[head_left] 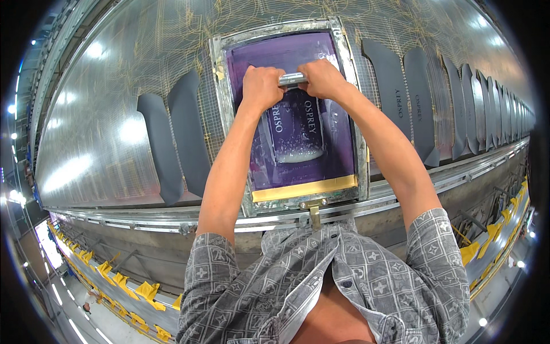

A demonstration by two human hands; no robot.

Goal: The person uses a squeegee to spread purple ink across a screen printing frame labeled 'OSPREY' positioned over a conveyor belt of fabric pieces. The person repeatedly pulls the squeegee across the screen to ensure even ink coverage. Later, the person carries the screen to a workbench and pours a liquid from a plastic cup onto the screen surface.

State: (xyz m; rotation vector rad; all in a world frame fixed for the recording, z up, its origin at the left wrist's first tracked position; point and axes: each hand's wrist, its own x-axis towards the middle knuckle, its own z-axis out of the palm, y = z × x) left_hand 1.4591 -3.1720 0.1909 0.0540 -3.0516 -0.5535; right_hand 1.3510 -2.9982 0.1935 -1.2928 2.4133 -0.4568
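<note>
Both my hands grip the metal handle of a squeegee [293,79] near the far end of a purple printing screen [339,159]. My left hand [262,87] is closed round the handle's left end, my right hand [322,79] round its right end. Fists and forearms partly cover the squeegee, and its blade is hard to make out. White lettering shows in the screen's middle, with a pale streak of ink [299,155] on the near side. A worn metal frame [363,163] surrounds the mesh, and yellow tape [303,190] crosses its near end.
Dark grey cut panels [187,123] lie left of the frame; more panels [422,109] run in a row to the right. A metal rail [132,218] edges the long table, with a brass-coloured bracket [314,215] at the frame. Yellow cloths [148,291] hang behind me.
</note>
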